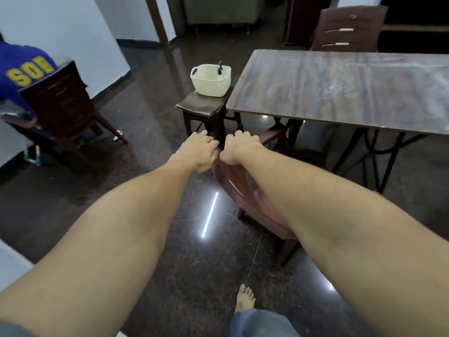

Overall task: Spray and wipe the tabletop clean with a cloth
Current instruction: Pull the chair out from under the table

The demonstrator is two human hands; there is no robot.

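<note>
left hand (196,152) + right hand (239,148), fingers curled round glossy reddish-brown wooden chair (233,181) back | streaky wood-grain rectangular tabletop (340,88) at 2 o'clock | cream plastic basket (210,81) at 12

A streaked grey-brown grain is shown by the rectangular wooden tabletop (340,88). The woven plastic basket (211,80) is coloured cream and the wooden chair (233,181) reddish brown. The stone floor (145,93) is speckled dark brown, and yellow letters are printed on a blue shirt (14,57).
</note>
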